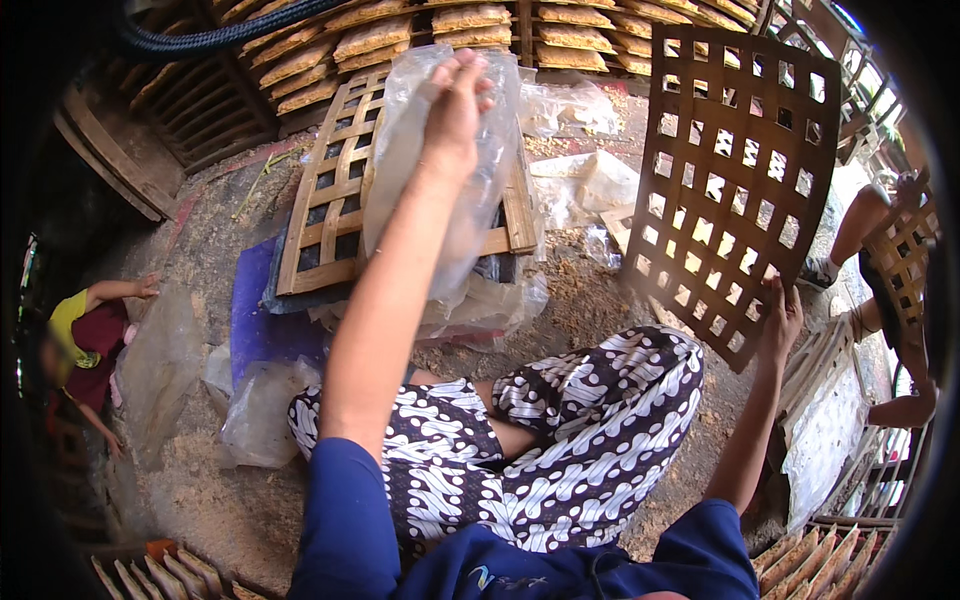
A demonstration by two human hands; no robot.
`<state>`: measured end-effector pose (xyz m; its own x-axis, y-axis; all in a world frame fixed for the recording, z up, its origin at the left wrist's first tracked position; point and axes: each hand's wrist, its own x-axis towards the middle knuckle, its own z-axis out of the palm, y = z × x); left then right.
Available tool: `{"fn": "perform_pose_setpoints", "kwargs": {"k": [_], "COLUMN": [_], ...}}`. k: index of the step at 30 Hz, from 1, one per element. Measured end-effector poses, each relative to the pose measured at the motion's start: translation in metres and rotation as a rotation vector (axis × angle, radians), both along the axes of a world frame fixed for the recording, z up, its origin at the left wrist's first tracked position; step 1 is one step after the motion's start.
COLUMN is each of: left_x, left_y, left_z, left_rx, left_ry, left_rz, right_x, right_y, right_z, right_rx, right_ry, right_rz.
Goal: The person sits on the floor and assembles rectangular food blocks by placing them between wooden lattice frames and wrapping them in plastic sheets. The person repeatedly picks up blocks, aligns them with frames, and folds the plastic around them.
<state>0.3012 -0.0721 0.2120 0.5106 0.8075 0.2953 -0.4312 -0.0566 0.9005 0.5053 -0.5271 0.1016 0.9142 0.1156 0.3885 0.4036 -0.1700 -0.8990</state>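
My left hand (455, 105) is raised in front of me and grips a clear plastic sheet (430, 170) by its top edge; the sheet hangs down over a pale wooden lattice tray (325, 195) lying on the ground. My right hand (780, 320) holds the lower corner of a dark brown lattice tray (735, 170), which stands tilted upright to my right. My crossed legs in black-and-white patterned trousers (580, 440) are below both hands.
Stacked trays of tan flat pieces (470, 30) fill the back. More crumpled plastic sheets (585, 185) lie on the crumb-strewn ground. A person in yellow and red (85, 340) crouches at left; another person's arm with a lattice tray (900, 260) is at right.
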Motion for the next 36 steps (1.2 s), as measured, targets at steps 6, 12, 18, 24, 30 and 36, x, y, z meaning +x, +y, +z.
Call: {"fn": "perform_pose_setpoints", "kwargs": {"k": [6, 12, 18, 24, 30, 36], "left_x": [-0.034, -0.097, -0.147, -0.208, -0.216, -0.229], "left_y": [0.052, 0.11, 0.128, 0.175, 0.168, 0.126], "left_z": [0.005, -0.023, -0.033, -0.053, -0.082, -0.082], "left_rx": [-0.002, 0.93, 0.948, 0.611, 0.399, 0.68], "left_ry": [-0.093, 0.675, 1.234, 1.401, 1.23, 0.961], "left_rz": [0.099, 0.606, 0.903, 0.641, 0.537, 0.51], "right_x": [-0.026, -0.035, -0.05, -0.046, -0.047, -0.063], "right_y": [0.015, 0.018, 0.013, 0.006, 0.009, 0.017], "right_z": [0.004, 0.003, -0.013, -0.035, -0.033, -0.039], "right_rx": [-0.052, -0.146, 0.041, -0.044, 0.015, 0.303], "right_ry": [-0.112, 0.162, 0.348, 0.286, 0.302, 0.425], "right_rz": [0.358, 0.346, 0.534, 0.367, 0.532, 0.633]}}
